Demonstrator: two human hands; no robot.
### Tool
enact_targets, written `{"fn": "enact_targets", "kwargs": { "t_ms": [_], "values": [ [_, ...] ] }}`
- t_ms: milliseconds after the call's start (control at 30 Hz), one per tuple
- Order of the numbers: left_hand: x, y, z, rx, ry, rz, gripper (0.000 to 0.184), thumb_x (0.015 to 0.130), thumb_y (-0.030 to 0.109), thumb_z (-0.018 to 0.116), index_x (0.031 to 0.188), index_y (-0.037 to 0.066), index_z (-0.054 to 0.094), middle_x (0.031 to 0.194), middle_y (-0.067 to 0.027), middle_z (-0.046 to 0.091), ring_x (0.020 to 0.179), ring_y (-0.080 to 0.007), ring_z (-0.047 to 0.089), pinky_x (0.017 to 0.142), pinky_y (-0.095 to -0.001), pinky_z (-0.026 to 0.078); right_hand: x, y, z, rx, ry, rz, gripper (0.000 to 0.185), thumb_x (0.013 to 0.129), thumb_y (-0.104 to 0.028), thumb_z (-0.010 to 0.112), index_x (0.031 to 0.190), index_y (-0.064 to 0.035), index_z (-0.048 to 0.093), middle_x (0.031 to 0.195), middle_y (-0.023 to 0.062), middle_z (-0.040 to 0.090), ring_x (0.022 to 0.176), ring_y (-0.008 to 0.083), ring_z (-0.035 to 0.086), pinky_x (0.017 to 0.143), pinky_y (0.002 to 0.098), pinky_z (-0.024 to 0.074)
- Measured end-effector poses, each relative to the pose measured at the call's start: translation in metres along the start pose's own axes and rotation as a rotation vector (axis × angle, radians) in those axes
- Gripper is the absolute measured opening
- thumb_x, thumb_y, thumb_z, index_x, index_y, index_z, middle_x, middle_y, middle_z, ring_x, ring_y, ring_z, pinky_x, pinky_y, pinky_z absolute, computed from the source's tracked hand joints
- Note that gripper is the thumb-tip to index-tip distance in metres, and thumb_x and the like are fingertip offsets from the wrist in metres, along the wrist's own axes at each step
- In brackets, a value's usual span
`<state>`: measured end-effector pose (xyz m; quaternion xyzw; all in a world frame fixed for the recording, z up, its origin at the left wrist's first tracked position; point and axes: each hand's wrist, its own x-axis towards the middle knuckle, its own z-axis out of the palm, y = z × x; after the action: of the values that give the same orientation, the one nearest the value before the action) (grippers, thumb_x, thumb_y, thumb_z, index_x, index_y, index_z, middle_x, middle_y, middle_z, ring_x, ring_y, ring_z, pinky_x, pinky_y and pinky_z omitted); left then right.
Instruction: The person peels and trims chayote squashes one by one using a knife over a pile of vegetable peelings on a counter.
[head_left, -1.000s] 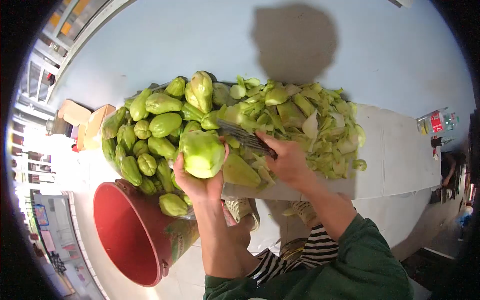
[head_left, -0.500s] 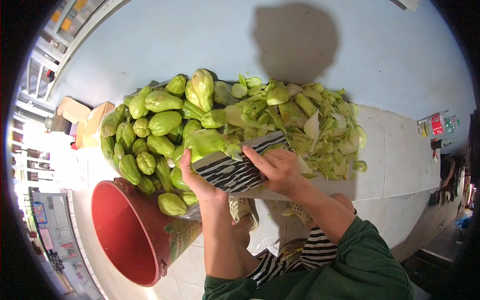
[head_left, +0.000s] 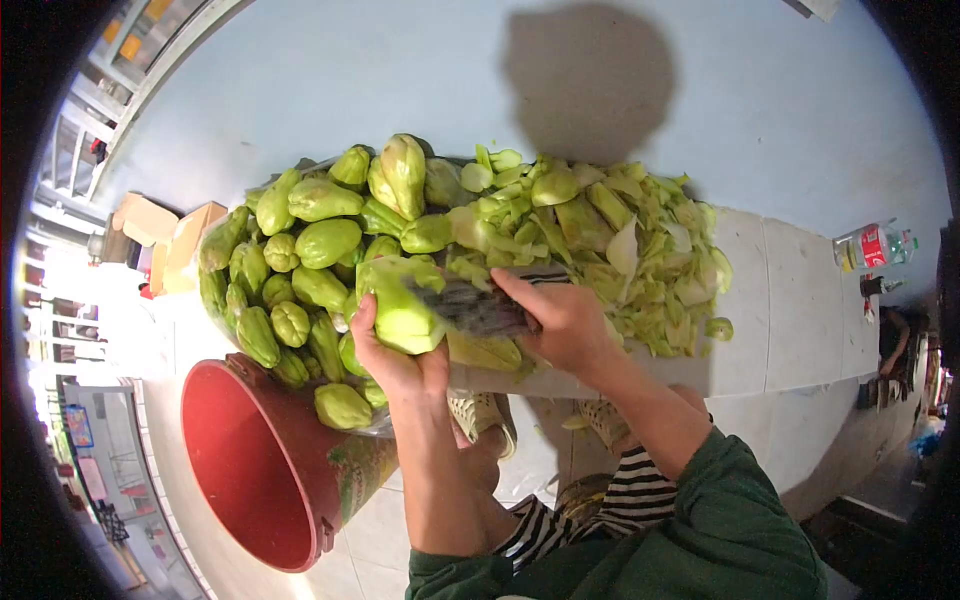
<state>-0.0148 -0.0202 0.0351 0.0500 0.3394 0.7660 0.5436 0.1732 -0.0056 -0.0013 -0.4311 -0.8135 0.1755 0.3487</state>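
Observation:
My left hand [head_left: 392, 358] is wrapped round a partly peeled chayote [head_left: 408, 318], with the thumb on its left side and smooth pale green flesh facing up. My right hand [head_left: 565, 322] grips a broad-bladed cleaver [head_left: 478, 304], its forefinger stretched along the blade; the handle is hidden in the palm. The blade is blurred by motion, and its tip end reaches the right side of the chayote. Beyond my left hand lies a heap of whole chayotes [head_left: 325, 245]. A pile of green peelings [head_left: 640, 265] spreads beyond my right hand.
A red bucket [head_left: 225, 465] lies tipped on its side at the left, mouth toward me. Cardboard boxes [head_left: 190, 245] stand at the far left. A plastic bottle with a red label [head_left: 875, 246] is at the far right. The blue wall [head_left: 400, 70] rises behind the pale tiled surface [head_left: 740, 300].
The cleaver has swung from lying broad-side across the chayote's front to a blurred position at its right. More of the chayote's peeled face now shows.

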Motion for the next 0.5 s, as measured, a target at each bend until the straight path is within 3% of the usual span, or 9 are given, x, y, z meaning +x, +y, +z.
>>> {"fn": "enact_targets", "kwargs": {
  "t_ms": [167,267,333,467,500],
  "values": [
    [-0.01,0.007,0.002,-0.04,-0.176,-0.093,0.05,0.086,0.036,0.057,0.123,0.003,0.056,0.119,-0.0116,0.063,0.11,-0.0291,0.059,0.094,-0.0426,0.048,0.001,0.01,0.001,0.012,-0.017,0.143,0.062,0.068,0.001,0.066,0.129,-0.0098,0.059,0.093,0.0156,0.069,0.078,0.0336,0.067,0.066,0.0395,0.0523],
    [-0.006,0.005,-0.003,-0.057,-0.142,-0.066,0.054,0.085,0.035,0.058,0.128,0.002,0.054,0.119,-0.0127,0.062,0.108,-0.0307,0.059,0.094,-0.0427,0.048,0.003,0.003,-0.002,0.114,0.06,0.099,0.062,0.067,0.001,0.066,0.128,-0.0102,0.061,0.09,0.0151,0.069,0.075,0.0332,0.067,0.063,0.0385,0.0522],
    [-0.006,0.005,0.002,-0.077,-0.122,-0.052,0.058,0.084,0.033,0.059,0.132,0.002,0.051,0.118,-0.0136,0.062,0.107,-0.0326,0.059,0.095,-0.0437,0.048,0.001,0.001,-0.008,0.053,0.016,-0.064,0.061,0.067,0.0,0.065,0.127,-0.0108,0.062,0.087,0.0148,0.069,0.071,0.0326,0.066,0.06,0.0375,0.051],
    [-0.01,0.004,0.005,0.118,-0.096,-0.004,0.055,0.084,0.037,0.057,0.127,0.004,0.055,0.119,-0.0125,0.062,0.108,-0.0286,0.06,0.094,-0.0464,0.048,-0.001,-0.001,-0.007,-0.032,-0.014,-0.113,0.063,0.065,0.0,0.066,0.127,-0.011,0.062,0.083,0.0145,0.067,0.066,0.0308,0.065,0.057,0.0368,0.0494],
    [-0.008,0.005,0.0,0.095,-0.113,-0.028,0.056,0.084,0.038,0.057,0.129,0.004,0.055,0.119,-0.0123,0.062,0.106,-0.0284,0.06,0.092,-0.0489,0.048,0.002,0.007,-0.001,-0.026,0.015,-0.039,0.064,0.064,-0.001,0.067,0.127,-0.0107,0.062,0.078,0.0137,0.065,0.063,0.0298,0.063,0.056,0.0366,0.0483]
  ]
}}
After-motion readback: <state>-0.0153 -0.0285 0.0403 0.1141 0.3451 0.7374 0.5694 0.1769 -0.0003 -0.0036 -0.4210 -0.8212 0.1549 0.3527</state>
